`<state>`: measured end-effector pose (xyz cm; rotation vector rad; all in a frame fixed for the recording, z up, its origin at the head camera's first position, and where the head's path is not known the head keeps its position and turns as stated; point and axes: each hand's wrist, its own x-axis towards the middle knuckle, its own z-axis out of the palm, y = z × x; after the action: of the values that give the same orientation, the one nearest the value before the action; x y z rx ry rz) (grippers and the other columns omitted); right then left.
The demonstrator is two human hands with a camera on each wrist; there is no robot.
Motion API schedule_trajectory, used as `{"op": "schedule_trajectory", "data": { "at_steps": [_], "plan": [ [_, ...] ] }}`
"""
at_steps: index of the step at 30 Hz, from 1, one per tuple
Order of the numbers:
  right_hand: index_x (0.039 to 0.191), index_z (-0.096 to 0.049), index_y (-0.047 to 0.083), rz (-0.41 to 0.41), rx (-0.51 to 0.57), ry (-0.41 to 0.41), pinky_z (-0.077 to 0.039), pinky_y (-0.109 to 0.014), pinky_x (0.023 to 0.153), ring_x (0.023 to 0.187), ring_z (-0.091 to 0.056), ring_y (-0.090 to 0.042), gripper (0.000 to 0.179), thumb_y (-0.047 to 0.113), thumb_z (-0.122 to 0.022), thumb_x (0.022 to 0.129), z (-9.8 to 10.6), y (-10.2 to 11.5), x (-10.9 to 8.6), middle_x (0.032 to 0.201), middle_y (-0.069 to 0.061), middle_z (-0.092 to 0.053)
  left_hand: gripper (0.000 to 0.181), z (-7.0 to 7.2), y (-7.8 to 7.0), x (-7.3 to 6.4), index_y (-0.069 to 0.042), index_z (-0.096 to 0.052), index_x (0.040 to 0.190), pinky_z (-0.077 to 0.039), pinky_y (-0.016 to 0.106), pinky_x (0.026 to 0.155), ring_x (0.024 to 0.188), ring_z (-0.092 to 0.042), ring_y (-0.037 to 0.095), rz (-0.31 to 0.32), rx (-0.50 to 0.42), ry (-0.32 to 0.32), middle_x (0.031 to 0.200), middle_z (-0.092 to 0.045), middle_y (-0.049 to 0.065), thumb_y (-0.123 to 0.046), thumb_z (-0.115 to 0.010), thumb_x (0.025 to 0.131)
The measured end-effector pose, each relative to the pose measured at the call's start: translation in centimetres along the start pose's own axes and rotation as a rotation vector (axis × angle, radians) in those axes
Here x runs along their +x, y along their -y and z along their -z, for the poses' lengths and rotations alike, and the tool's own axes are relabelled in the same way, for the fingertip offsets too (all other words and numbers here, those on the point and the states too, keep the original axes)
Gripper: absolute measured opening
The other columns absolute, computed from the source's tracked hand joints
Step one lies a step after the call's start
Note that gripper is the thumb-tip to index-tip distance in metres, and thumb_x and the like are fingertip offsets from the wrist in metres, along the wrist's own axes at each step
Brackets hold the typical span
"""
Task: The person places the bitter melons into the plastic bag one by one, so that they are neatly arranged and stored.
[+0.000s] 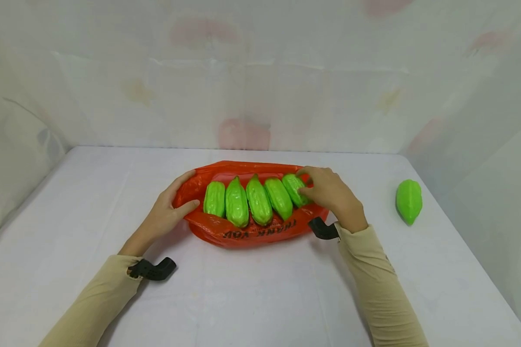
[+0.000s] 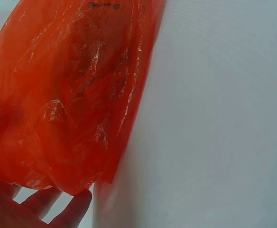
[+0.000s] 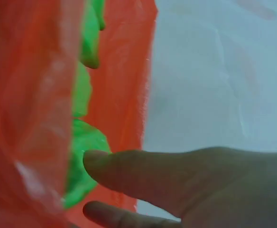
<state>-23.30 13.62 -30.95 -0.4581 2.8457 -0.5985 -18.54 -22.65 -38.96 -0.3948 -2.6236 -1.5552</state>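
A red plastic bag [image 1: 247, 238] printed "THANK YOU" lies spread wide in the head view. Several bright green, ridged, glossy fruits [image 1: 258, 200] sit side by side in its mouth. My left hand [image 1: 167, 207] rests against the bag's left end, thumb apart from the fingers; in the left wrist view its fingertips touch the red plastic [image 2: 67, 118]. At the right end, my right hand [image 1: 330, 193] pinches the rightmost green fruit [image 1: 293, 189] inside the bag. The right wrist view has the thumb on that fruit [image 3: 84, 175]; the bag's near side hides part of it.
Another green ridged fruit [image 1: 409, 201] lies alone near the right edge of the white-covered table [image 1: 252, 299]. A pale patterned sheet [image 1: 286, 86] hangs behind the table and along its sides. Black wrist mounts [image 1: 154, 270] stick out from both sleeves.
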Motion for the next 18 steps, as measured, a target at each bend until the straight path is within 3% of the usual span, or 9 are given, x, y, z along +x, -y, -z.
{"op": "schedule_trajectory", "data": {
  "at_steps": [18],
  "plan": [
    [0.136,-0.057,0.006,0.181,0.094,0.011,-0.053,-0.048,0.093,0.113,-0.062,-0.033,0.044,0.013,-0.065,0.094,1.9,-1.2,-0.5,0.124,-0.018,-0.066,0.069,-0.1,0.2,0.0,-0.019,-0.027,0.157,-0.036,0.059,0.112,0.138,-0.041,0.033,0.001,-0.014,0.003,0.158,-0.036,0.012,-0.01,-0.057,0.096]
  ]
}}
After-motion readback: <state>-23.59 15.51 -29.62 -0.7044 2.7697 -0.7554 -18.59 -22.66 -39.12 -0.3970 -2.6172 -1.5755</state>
